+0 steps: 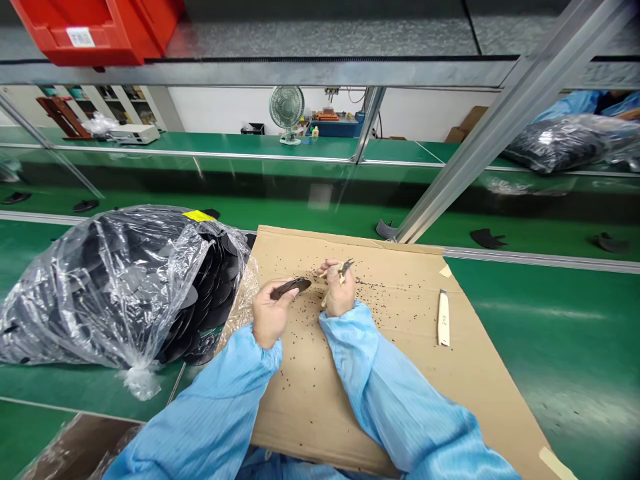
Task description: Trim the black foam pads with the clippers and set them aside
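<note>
Above the cardboard sheet [310, 400], my left hand [270, 313] is closed on a dark, thin, rounded plastic part [295, 287]. My right hand [341, 293] grips a pair of nippers [347, 266] with pale handles, their metal jaws pointing up and away from me. The nippers and the part are a small gap apart. Many tiny black scraps [370, 290] lie scattered on the cardboard under and around both hands. To my left, a clear plastic bag [115, 280] lies with its mouth towards the cardboard, full of similar black parts [215, 287].
A pale-handled knife [443, 320] lies on the cardboard at right. Behind it, black parts [487, 238] sit on the green conveyor belt [320, 213]. A slanted metal post [465, 153] rises at right. Overhead, a shelf holds a red bin [100, 30]. A fan [287, 110] stands further back.
</note>
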### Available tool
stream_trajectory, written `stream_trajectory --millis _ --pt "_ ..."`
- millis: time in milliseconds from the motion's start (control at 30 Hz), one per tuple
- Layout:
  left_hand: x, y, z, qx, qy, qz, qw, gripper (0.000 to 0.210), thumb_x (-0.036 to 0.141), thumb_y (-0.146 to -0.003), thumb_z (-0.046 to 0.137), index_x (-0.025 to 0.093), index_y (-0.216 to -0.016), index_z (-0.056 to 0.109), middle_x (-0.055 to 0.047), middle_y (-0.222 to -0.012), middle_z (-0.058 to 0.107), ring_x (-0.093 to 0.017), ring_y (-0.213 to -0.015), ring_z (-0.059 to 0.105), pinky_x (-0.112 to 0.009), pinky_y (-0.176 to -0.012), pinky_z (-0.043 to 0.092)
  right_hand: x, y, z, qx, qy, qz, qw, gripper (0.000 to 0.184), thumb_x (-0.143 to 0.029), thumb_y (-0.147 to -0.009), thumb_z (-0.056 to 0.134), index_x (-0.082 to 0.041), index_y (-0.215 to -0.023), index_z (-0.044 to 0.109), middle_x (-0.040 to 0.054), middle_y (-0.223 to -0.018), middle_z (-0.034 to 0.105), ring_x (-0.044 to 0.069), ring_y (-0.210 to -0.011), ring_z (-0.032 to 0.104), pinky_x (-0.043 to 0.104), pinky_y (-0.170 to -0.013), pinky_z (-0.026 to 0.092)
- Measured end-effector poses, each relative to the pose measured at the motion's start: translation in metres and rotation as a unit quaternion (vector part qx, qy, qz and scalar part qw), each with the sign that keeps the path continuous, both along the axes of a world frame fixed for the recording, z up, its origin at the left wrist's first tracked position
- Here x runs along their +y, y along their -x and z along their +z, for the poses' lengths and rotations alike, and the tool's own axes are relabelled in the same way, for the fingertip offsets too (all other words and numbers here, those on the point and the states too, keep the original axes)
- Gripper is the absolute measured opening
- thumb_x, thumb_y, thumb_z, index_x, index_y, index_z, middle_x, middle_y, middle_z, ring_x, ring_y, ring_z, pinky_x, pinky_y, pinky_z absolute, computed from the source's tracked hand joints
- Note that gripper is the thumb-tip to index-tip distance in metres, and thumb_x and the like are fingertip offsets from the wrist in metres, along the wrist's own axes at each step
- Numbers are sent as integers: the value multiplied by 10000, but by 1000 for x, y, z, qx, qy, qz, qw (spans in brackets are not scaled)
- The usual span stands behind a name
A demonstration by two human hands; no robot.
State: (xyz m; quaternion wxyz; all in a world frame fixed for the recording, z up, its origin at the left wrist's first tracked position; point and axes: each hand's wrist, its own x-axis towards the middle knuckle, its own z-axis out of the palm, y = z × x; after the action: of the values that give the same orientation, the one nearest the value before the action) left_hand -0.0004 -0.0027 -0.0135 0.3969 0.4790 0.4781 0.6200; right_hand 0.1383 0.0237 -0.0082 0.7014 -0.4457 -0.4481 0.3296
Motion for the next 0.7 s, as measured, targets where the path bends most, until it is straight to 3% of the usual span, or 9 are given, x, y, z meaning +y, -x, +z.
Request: stream_trajectory --millis 100,200,400,700 --pt "5 8 3 -45 -55 -30 997 178 229 -678 756 165 -831 690 -70 -948 703 -186 -912 656 -352 -878 508 -6 -9 7 -62 14 110 992 433 -469 -662 771 -188 -941 596 33 -824 617 178 -775 609 317 -738 512" --pt "6 12 6 -71 -82 -73 991 140 184 -657 771 174 -767 684 -62 -925 709 -186 -911 662 -350 -861 525 -16 -8 16 -139 2 192 972 396 -460 -676 758 -190 -933 626 50 -868 641 198 -812 616 334 -764 506" --pt "4 13 9 -83 -95 -114 985 129 153 -647 773 183 -739 686 -60 -895 718 -183 -886 670 -338 -822 545 -25 3 24 -168 -52 179 968 295 -442 -743 700 -192 -894 661 47 -862 649 186 -781 611 314 -737 489" --pt "-1 8 8 -114 -36 -129 984 209 203 -614 803 165 -764 662 -58 -895 712 -180 -870 657 -333 -828 521 -29 3 24 -157 -29 134 978 234 -407 -718 724 -194 -799 669 25 -759 646 160 -678 586 287 -642 474"
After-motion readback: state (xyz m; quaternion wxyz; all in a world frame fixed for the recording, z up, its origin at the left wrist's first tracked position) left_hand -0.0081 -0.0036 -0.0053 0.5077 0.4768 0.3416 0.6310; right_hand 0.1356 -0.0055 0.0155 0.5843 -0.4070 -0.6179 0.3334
